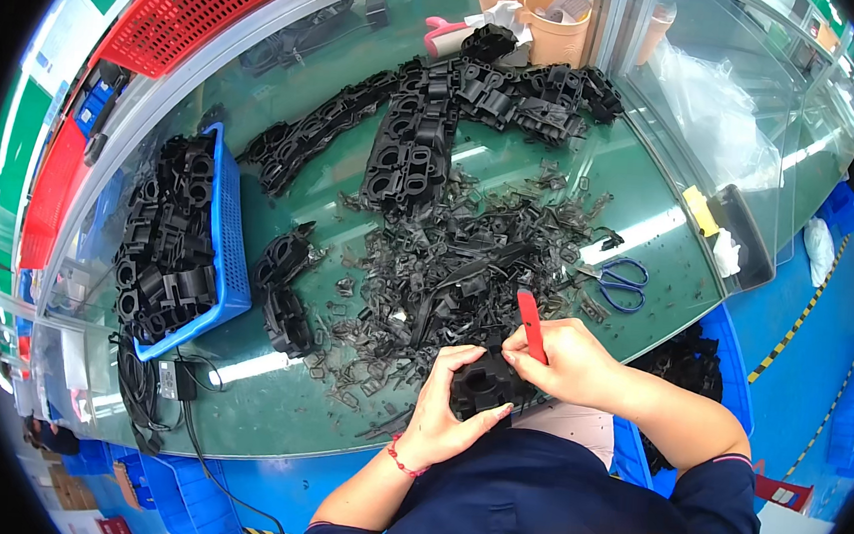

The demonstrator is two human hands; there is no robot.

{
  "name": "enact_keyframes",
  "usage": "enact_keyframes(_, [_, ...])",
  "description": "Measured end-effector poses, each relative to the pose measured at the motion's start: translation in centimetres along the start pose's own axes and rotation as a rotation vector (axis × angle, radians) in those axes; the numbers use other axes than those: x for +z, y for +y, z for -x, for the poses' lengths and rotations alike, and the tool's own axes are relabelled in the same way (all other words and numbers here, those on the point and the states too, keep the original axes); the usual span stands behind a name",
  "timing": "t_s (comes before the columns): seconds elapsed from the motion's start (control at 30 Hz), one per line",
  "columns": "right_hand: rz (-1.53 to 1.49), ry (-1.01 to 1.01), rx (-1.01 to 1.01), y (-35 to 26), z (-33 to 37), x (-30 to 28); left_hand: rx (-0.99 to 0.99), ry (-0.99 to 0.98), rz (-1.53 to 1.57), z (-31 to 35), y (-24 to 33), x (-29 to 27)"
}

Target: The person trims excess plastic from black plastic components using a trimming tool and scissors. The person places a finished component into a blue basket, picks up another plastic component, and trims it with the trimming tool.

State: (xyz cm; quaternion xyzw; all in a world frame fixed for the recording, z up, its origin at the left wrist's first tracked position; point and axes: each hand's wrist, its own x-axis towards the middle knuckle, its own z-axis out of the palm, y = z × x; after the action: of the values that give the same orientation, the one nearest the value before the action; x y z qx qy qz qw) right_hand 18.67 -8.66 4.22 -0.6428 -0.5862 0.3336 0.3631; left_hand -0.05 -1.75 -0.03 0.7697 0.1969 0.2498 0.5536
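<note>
Close to my body, at the table's near edge, my left hand (444, 409) grips a black moulded plastic part (483, 384) with a round opening. My right hand (567, 358) is closed around a slim red-handled tool (533, 326), its handle pointing up and its working tip hidden at the part. Just beyond both hands spreads a heap of black plastic scraps (446, 279). Blue-handled scissors (622, 282) lie right of the heap. Two loose black parts (287, 321) rest to its left.
On the green table (265, 410), a blue basket (233, 252) full of black parts stands at the left. Rows of black parts (411, 145) lie farther back, near tan buckets (555, 36). A black tray (740, 237) sits at the right edge. Cables (141, 395) run at the left.
</note>
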Motion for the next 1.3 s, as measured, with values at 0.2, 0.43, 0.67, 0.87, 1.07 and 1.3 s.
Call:
enact_keyframes(0.2, [0.101, 0.081, -0.108, -0.2, -0.1, 0.6, -0.107, 0.103, 0.07, 0.2, 0.2, 0.7])
enact_keyframes(0.43, [0.23, 0.168, -0.193, -0.2, -0.3, 0.9, -0.246, 0.113, 0.378, 0.2, 0.8, 1.1])
enact_keyframes(0.67, [-0.021, 0.285, -0.078, 1.0, -1.2, -0.2, -0.319, 0.129, 0.668, -0.1, 1.0, 0.7])
enact_keyframes(0.87, [-0.262, 0.054, 0.206, 0.3, 0.3, -1.6, -0.334, 0.295, 1.084, -0.4, 0.5, -0.4])
enact_keyframes(1.07, [-0.246, 0.001, 0.084, -0.7, 1.0, -1.3, -0.371, 0.277, 1.302, -0.7, 0.2, -1.0])
enact_keyframes(1.3, [-0.085, 0.027, -0.093, -0.4, 1.1, -0.1, -0.406, 0.349, 1.262, -0.7, 0.3, -0.5])
